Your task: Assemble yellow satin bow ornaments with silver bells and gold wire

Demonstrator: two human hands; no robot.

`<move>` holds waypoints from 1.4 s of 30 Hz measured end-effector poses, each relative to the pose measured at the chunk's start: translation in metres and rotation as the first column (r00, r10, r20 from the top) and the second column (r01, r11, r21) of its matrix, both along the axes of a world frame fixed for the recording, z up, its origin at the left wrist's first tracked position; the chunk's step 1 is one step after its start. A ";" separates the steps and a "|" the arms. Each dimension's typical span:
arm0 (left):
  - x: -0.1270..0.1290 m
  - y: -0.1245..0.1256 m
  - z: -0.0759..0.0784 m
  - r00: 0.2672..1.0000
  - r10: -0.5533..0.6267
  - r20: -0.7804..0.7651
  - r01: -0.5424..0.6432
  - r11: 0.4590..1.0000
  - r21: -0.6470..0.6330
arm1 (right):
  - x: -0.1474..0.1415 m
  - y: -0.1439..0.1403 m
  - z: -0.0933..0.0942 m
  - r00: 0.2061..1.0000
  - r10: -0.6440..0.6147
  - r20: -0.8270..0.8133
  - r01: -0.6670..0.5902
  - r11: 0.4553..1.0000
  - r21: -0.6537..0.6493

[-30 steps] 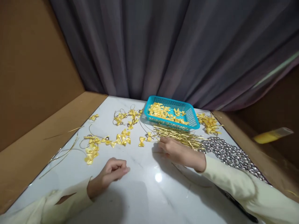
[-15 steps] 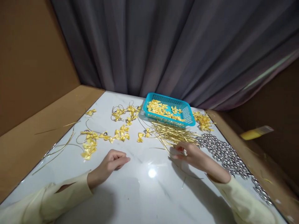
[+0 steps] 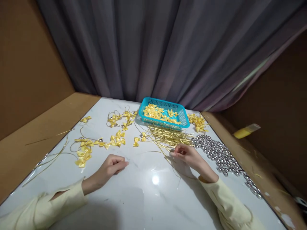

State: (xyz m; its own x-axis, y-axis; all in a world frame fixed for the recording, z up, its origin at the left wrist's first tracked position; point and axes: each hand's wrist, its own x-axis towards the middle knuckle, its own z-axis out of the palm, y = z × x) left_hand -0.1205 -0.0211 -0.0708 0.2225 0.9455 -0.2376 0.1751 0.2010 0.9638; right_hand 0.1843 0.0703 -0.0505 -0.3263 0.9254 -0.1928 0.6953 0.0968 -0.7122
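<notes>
Two side edges bounded our white table [image 3: 153, 204], silver beads [image 3: 212, 150] spreading near the right one. White surface gave room between our left hand [image 3: 115, 164], curled with thumb against forefinger, and our right hand [image 3: 178, 152], fingertips nearly pinched at the near side of thin, shiny gold strips [image 3: 171, 136] heaped before the blue basket [image 3: 183, 118]. We could not tell whether the right gripped one.

Glossy white tabletop with grey veining [image 3: 141, 174]. Blue perforated plastic basket [image 3: 183, 119] at far edge; directly in front, loose heap of thin shiny gold strands [image 3: 172, 136]. To the right, spread of shiny silver oval pieces [image 3: 213, 150]. Left side: scattered yellow satin bows [image 3: 83, 156].
</notes>
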 end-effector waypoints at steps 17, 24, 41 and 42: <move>0.005 0.001 0.006 0.999 -0.026 -0.041 0.027 0.999 0.021 | -0.003 -0.022 -0.004 0.888 0.000 -0.459 -0.092 0.980 -0.178; -0.005 -0.007 -0.003 0.929 0.142 0.341 -0.078 0.978 -0.195 | 0.005 -0.030 -0.001 0.674 -0.121 -0.728 -0.142 0.947 -0.289; -0.009 -0.022 0.001 0.748 -0.027 0.663 0.365 0.852 -0.376 | 0.010 -0.036 -0.010 0.620 -0.233 -0.750 -0.224 0.863 -0.453; -0.007 -0.020 0.004 0.767 -0.093 0.635 0.393 0.851 -0.349 | 0.009 -0.034 -0.011 0.610 -0.215 -0.763 -0.213 0.883 -0.419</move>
